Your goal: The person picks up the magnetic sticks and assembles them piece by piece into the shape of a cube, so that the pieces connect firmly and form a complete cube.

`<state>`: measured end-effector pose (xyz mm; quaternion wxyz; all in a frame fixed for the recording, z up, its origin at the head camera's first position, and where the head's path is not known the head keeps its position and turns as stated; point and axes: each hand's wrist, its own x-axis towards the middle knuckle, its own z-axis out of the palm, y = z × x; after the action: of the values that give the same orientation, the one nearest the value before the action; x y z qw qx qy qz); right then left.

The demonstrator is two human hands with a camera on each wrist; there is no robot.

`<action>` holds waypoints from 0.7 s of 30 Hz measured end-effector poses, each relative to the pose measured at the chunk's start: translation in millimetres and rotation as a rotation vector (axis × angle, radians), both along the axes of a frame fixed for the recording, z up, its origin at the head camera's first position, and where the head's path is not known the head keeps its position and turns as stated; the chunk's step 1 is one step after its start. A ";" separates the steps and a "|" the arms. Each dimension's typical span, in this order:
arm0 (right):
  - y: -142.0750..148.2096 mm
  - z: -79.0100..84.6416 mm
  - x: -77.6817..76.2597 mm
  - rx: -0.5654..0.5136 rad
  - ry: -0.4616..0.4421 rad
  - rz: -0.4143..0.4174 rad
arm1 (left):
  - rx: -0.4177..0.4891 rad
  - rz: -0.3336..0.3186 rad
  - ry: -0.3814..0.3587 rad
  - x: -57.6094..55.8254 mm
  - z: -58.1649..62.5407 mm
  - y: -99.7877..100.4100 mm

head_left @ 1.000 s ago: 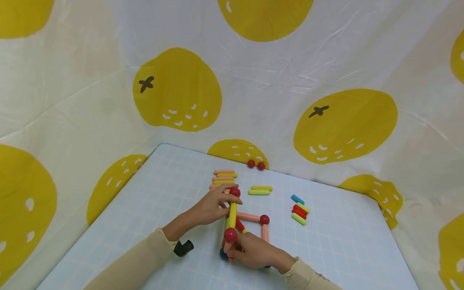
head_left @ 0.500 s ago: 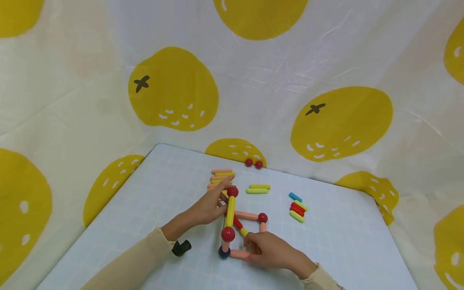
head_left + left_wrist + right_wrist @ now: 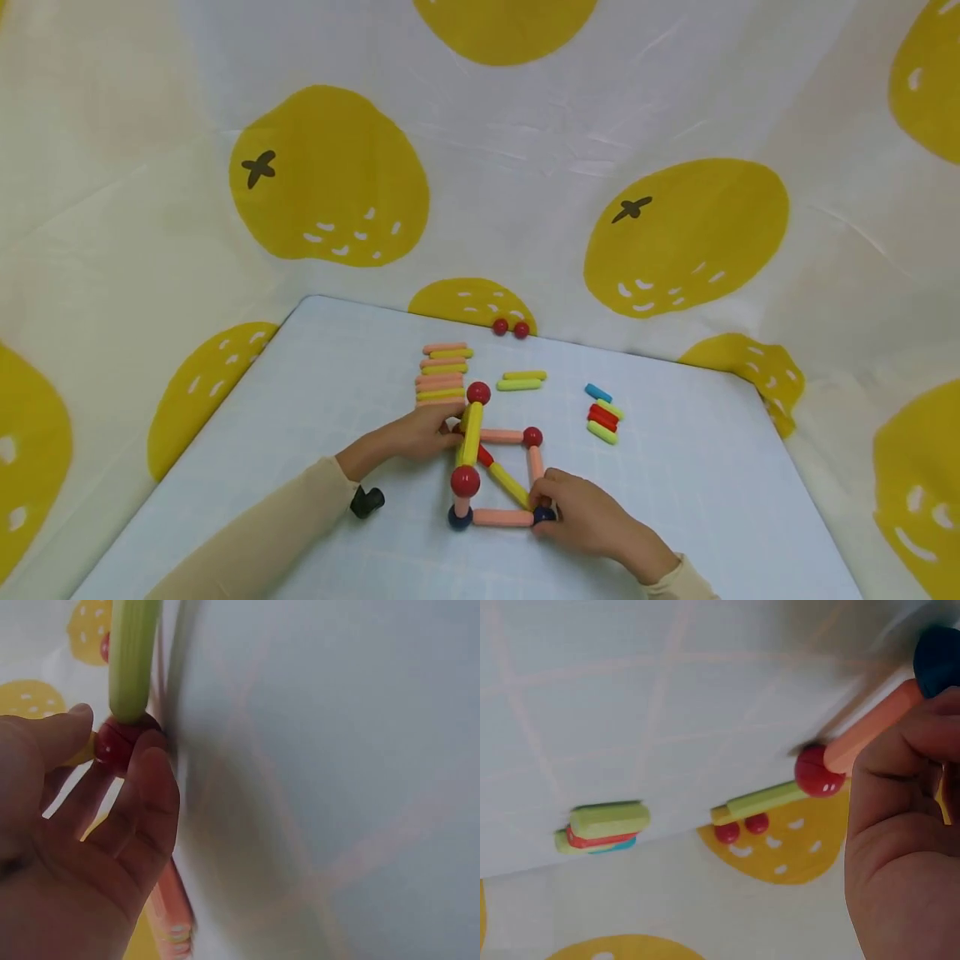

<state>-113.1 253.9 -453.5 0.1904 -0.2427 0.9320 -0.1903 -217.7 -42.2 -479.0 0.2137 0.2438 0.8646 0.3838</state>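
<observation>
A frame of coloured rods and balls, apparently magnetic, stands on the table. Pink rods form its base. A red rod and a yellow rod run diagonally across it. On the left side a raised yellow rod joins two red balls. My left hand holds the lower back-left corner, where the left wrist view shows its fingers around a red ball under a green rod. With curled fingers my right hand pinches the dark blue ball at the front-right corner.
Behind the frame lies a row of pink and yellow rods. Two more rods and two red balls sit farther back. Several short rods lie at the right. A black object is by the left wrist.
My right hand has moved right from the front-left corner to the front-right ball, uncovering the diagonal rods. My left hand has come down from the upper red ball to the lower back-left corner.
</observation>
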 end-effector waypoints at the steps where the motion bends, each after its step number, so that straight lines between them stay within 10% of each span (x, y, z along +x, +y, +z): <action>1: 2.2 -0.2 -0.7 -0.001 0.009 -0.006 | 0.001 -0.012 0.001 -1.8 -1.8 -0.7; 21: 31.8 -1.7 -77.9 -0.031 0.038 -0.237 | 0.099 0.031 -0.003 26.2 -12.4 -13.2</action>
<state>-191.0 285.7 -455.3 0.1451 -0.1373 0.9545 -0.2215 -191.5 -55.5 -491.4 0.1968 0.2402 0.8478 0.4298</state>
